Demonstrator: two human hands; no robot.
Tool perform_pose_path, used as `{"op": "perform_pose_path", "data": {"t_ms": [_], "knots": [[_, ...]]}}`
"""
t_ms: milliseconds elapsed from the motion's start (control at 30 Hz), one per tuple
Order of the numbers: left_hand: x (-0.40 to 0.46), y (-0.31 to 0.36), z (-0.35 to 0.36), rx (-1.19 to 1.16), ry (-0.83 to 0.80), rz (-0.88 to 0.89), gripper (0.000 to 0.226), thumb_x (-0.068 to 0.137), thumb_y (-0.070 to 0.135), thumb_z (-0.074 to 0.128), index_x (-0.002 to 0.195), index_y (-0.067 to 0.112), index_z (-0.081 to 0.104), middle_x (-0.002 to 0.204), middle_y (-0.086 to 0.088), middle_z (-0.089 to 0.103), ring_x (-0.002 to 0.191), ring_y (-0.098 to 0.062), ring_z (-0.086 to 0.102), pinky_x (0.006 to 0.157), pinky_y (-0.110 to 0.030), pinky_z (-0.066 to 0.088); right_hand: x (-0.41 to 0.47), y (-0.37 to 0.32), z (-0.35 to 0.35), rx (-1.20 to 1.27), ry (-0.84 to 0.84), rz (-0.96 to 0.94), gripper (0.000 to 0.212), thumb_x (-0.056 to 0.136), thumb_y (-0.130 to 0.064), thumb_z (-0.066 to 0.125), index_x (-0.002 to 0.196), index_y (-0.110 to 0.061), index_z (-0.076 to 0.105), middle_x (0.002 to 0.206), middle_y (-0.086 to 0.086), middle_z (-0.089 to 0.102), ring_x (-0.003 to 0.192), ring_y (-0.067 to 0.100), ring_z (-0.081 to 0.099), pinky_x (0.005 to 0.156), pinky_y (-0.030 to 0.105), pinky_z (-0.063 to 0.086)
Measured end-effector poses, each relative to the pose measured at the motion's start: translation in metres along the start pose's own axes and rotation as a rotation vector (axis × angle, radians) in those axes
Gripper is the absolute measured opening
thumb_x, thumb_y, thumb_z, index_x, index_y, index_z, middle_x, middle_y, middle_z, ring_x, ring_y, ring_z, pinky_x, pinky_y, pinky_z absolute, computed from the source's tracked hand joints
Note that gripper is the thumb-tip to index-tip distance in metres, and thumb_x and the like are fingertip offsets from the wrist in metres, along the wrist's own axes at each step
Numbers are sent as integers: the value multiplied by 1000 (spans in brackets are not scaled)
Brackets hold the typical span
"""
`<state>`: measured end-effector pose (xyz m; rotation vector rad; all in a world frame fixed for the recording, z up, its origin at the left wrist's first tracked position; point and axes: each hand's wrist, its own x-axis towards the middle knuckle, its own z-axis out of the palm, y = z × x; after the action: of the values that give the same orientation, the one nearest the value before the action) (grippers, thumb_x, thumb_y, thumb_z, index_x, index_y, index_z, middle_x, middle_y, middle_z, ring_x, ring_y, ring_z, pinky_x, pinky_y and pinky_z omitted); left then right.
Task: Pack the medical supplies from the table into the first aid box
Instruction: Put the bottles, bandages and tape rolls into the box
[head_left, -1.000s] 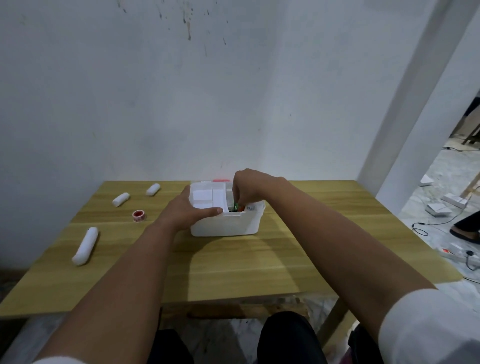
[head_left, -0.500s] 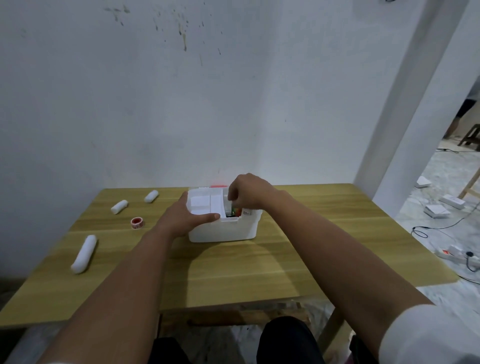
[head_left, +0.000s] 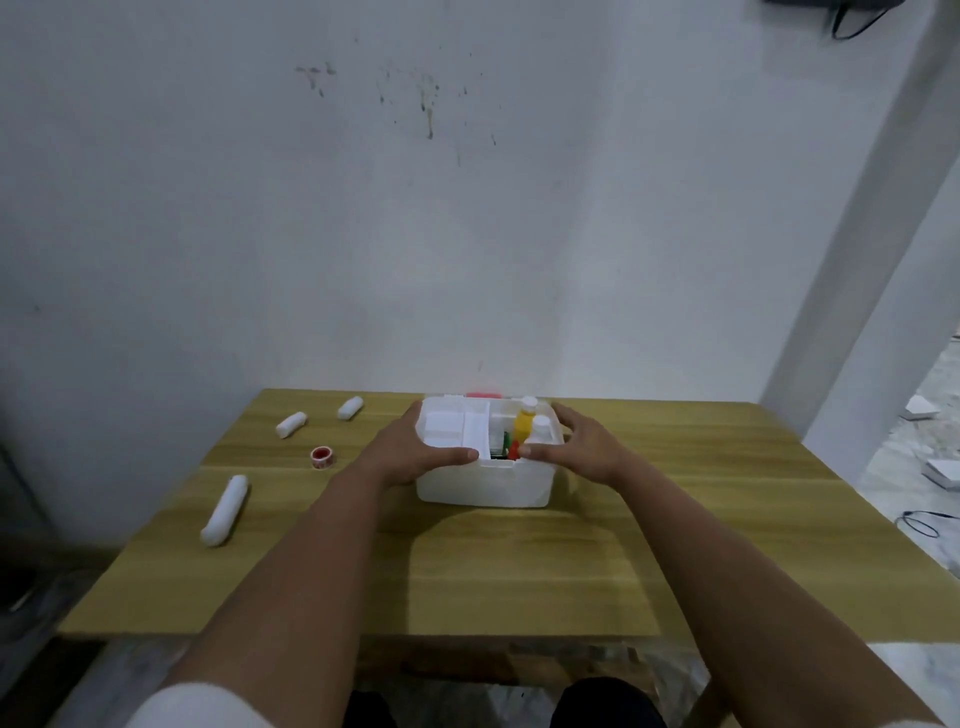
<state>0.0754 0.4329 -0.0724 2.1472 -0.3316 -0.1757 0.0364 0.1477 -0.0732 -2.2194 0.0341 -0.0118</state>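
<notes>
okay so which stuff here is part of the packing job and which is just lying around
Job: first aid box; long bandage roll; two short rolls; red tape roll; yellow bottle.
Lying about: floor cable; white boxes on floor.

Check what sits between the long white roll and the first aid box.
Head view: only the left forearm crosses that stretch of table. The long white roll and box have no supplies between them.

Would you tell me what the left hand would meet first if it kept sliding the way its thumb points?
Probably the right hand: the left hand faces it across the first aid box.
</notes>
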Motion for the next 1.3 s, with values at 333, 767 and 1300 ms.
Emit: {"op": "perform_pose_path", "data": {"t_ms": [333, 767, 1300], "knots": [[-1, -2, -11, -157, -13, -85, 91, 73, 69, 79, 151, 39, 43, 137, 10, 54, 120, -22, 55, 80, -43, 63, -4, -5, 7, 92, -65, 7, 130, 63, -36, 97, 163, -20, 16, 143, -9, 52, 119, 9, 53, 97, 24, 45], [31, -95, -98, 399, 568, -291, 45, 91, 43, 63, 132, 24, 67, 130, -3, 69, 119, -29, 63, 94, -41, 51, -1, 9, 10, 138, 16, -70, 129, 61, -34, 97, 163, -27, 18, 143, -17, 41, 128, 8, 44, 97, 27, 43], [92, -136, -117, 694, 476, -341, 24, 97, 30, 65, 103, 7, 71, 109, -18, 69, 103, -38, 65, 76, -39, 47, 8, 17, 12, 115, 22, -84, 138, 44, -61, 95, 160, -33, 27, 148, -13, 51, 132, 14, 54, 106, 40, 51]]}}
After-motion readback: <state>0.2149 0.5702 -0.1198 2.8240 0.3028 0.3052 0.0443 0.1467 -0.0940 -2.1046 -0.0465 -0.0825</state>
